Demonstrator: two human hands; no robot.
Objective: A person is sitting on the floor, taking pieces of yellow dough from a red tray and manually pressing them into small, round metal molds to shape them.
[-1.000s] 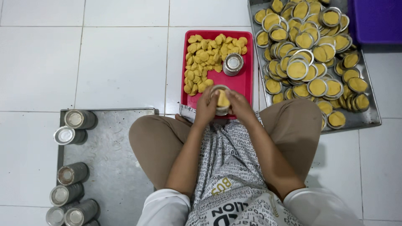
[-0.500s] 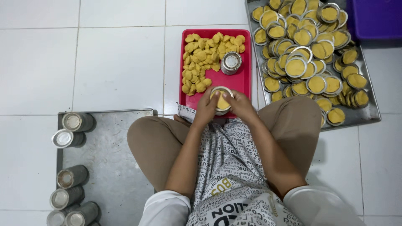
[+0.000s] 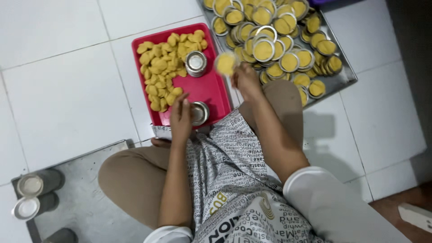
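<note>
The right hand [image 3: 246, 80] pinches a round metal mould filled with yellow dough [image 3: 226, 63], held in the air just off the right edge of the red tray [image 3: 211, 87], between it and the steel tray [image 3: 342, 78] packed with filled moulds. The left hand [image 3: 181, 118] rests at the red tray's near edge, fingers curled against a small empty metal mould [image 3: 200, 113]. On the red tray, flat yellow dough pieces [image 3: 164, 67] fill the left side beside another metal cup [image 3: 196, 63].
</note>
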